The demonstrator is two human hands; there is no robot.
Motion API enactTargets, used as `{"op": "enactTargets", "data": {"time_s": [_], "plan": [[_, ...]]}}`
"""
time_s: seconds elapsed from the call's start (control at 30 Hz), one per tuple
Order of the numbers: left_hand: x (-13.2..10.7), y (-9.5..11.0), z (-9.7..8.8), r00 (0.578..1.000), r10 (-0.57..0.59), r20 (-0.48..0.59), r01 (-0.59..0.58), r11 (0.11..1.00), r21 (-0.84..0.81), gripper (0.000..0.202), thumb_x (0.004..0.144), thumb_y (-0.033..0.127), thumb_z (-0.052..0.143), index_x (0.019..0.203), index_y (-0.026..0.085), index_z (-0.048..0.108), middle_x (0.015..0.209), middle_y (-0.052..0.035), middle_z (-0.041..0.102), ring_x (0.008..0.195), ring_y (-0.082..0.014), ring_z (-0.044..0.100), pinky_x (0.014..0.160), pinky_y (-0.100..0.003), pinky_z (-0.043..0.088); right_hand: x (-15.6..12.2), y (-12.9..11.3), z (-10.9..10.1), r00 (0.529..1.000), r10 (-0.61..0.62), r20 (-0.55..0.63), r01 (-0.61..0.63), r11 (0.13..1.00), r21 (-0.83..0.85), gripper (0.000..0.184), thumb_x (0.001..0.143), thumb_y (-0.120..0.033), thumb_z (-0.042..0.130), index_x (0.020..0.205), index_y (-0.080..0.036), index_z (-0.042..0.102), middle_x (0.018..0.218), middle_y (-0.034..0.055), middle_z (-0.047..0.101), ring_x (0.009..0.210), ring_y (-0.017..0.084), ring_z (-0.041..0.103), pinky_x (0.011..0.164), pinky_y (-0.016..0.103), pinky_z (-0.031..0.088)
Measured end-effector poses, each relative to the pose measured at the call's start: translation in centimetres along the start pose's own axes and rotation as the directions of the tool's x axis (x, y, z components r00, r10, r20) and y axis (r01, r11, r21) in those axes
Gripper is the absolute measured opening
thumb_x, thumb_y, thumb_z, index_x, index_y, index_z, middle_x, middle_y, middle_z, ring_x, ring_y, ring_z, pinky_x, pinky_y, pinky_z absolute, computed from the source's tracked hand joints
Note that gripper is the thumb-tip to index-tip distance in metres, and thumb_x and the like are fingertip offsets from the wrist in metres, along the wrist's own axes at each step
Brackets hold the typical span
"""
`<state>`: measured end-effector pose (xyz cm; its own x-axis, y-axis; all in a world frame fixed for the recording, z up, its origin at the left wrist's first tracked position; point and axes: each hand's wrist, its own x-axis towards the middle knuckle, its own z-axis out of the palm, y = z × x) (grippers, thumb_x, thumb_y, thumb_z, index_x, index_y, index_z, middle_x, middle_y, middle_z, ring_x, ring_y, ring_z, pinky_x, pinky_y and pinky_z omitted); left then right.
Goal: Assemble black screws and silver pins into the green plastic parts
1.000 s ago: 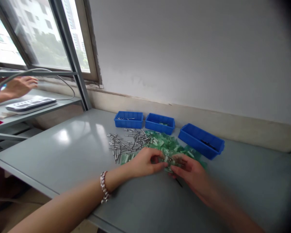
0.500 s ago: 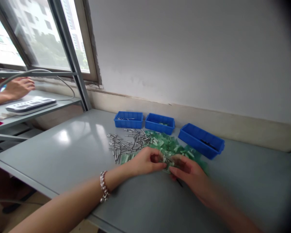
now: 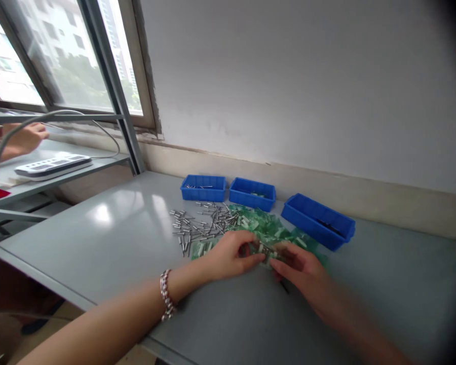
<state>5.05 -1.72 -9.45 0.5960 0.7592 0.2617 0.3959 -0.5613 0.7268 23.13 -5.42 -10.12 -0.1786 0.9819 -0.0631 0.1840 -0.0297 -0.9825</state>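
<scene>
Green packet (image 3: 267,252) sits over the table (image 3: 110,248) before the packet heap (image 3: 261,220); left hand (image 3: 231,256) and right hand (image 3: 306,266) pinch it in a two-sided grip, apparently to steady its thin film.

Workshop-like room, grey workbench (image 3: 117,253), blue parts bins (image 3: 203,193), metal pins (image 3: 225,219)

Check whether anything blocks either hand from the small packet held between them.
Nothing visible does: the left hand and right hand pinch the small packet from opposite sides. The green packets lie beyond it, and the dark rod sticks out below the right hand, not between.
</scene>
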Motion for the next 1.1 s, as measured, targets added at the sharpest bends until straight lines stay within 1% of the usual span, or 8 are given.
{"op": "enactTargets", "data": {"time_s": [0.2, 0.3, 0.47, 0.63, 0.73, 0.9, 1.0, 1.1], "plan": [[0.0, -0.1, 0.0, 0.997, 0.08, -0.011, -0.08, 0.996, 0.051, 0.021, 0.077, 0.031, 0.056, 0.065, 0.014, 0.051, 0.063, 0.0016, 0.045, 0.058, -0.0089, 0.042, 0.052, -0.021, 0.032, -0.1, -0.1, 0.0, 1.0, -0.017, -0.018, 0.017, 1.0, -0.01, 0.018, 0.07, -0.035, 0.062, 0.077, -0.019, 0.06, 0.069, -0.0012, 0.056, 0.062, 0.012, 0.05, 0.058, 0.024, 0.041], [-0.1, -0.2, 0.1, 0.992, 0.126, -0.02, -0.124, 0.989, 0.079, 0.023, 0.078, 0.033, 0.055, 0.066, 0.015, 0.051, 0.063, 0.0012, 0.045, 0.059, -0.0094, 0.042, 0.054, -0.022, 0.033, -0.2, -0.3, 0.0, 0.999, -0.023, -0.034, 0.022, 0.999, -0.03, 0.018, 0.069, -0.035, 0.062, 0.076, -0.019, 0.061, 0.07, 0.0002, 0.059, 0.065, 0.014, 0.053, 0.059, 0.025, 0.042], [-0.2, -0.1, 0.0, 0.991, 0.134, -0.021, -0.132, 0.989, 0.072, 0.022, 0.078, 0.033, 0.055, 0.068, 0.015, 0.05, 0.064, 0.0015, 0.046, 0.058, -0.0091, 0.042, 0.053, -0.022, 0.033, -0.2, -0.4, -0.1, 0.998, -0.059, -0.028, 0.058, 0.997, -0.051, 0.015, 0.07, -0.033, 0.06, 0.077, -0.019, 0.061, 0.075, 0.0014, 0.061, 0.071, 0.016, 0.056, 0.063, 0.026, 0.044], [0.0, -0.1, -0.1, 0.997, 0.078, 0.003, -0.078, 0.997, 0.006, 0.018, 0.073, 0.028, 0.058, 0.065, 0.014, 0.049, 0.065, 0.0013, 0.046, 0.059, -0.0091, 0.043, 0.053, -0.021, 0.035, -0.1, 0.1, -0.2, 0.995, -0.077, -0.056, 0.07, 0.99, -0.124, 0.013, 0.069, -0.032, 0.06, 0.072, -0.02, 0.059, 0.071, 0.0005, 0.06, 0.068, 0.016, 0.056, 0.061, 0.027, 0.044], [0.1, -0.2, 0.0, 1.0, 0.028, 0.01, -0.028, 0.998, -0.05, 0.015, 0.071, 0.024, 0.059, 0.065, 0.014, 0.05, 0.066, 0.001, 0.047, 0.06, -0.0091, 0.045, 0.055, -0.021, 0.038, 0.1, 0.6, -0.2, 0.994, -0.092, -0.056, 0.084, 0.988, -0.131, 0.012, 0.069, -0.032, 0.061, 0.074, -0.021, 0.06, 0.07, 0.0005, 0.059, 0.068, 0.016, 0.055, 0.06, 0.027, 0.044], [0.3, -0.9, 0.4, 0.997, -0.072, -0.017, 0.068, 0.981, -0.181, 0.017, 0.071, 0.028, 0.061, 0.071, 0.013, 0.054, 0.067, 0.0013, 0.047, 0.058, -0.0083, 0.044, 0.054, -0.021, 0.038, 0.2, 0.8, -0.3, 0.99, -0.139, -0.041, 0.131, 0.98, -0.147, 0.01, 0.072, -0.029, 0.06, 0.078, -0.022, 0.059, 0.073, 0.0006, 0.056, 0.072, 0.016, 0.054, 0.062, 0.027, 0.044], [0.4, -1.3, 0.5, 0.991, -0.124, -0.048, 0.11, 0.97, -0.217, 0.024, 0.07, 0.033, 0.063, 0.085, 0.014, 0.058, 0.064, 0.0019, 0.047, 0.056, -0.0085, 0.043, 0.052, -0.021, 0.037, 0.2, 0.6, -0.5, 0.962, -0.253, -0.103, 0.232, 0.957, -0.175, 0.007, 0.07, -0.027, 0.061, 0.075, -0.022, 0.06, 0.076, 0.0015, 0.055, 0.073, 0.016, 0.053, 0.061, 0.026, 0.043], [0.4, -1.5, 0.4, 0.985, -0.173, -0.003, 0.168, 0.96, -0.223, 0.03, 0.076, 0.04, 0.055, 0.089, 0.013, 0.058, 0.058, 0.0026, 0.045, 0.052, -0.0083, 0.041, 0.049, -0.02, 0.034, 0.1, 0.3, -0.8, 0.898, -0.415, -0.148, 0.38, 0.899, -0.219, 0.004, 0.071, -0.024, 0.059, 0.072, -0.022, 0.062, 0.085, 0.004, 0.054, 0.082, 0.019, 0.053, 0.063, 0.026, 0.043]]}}
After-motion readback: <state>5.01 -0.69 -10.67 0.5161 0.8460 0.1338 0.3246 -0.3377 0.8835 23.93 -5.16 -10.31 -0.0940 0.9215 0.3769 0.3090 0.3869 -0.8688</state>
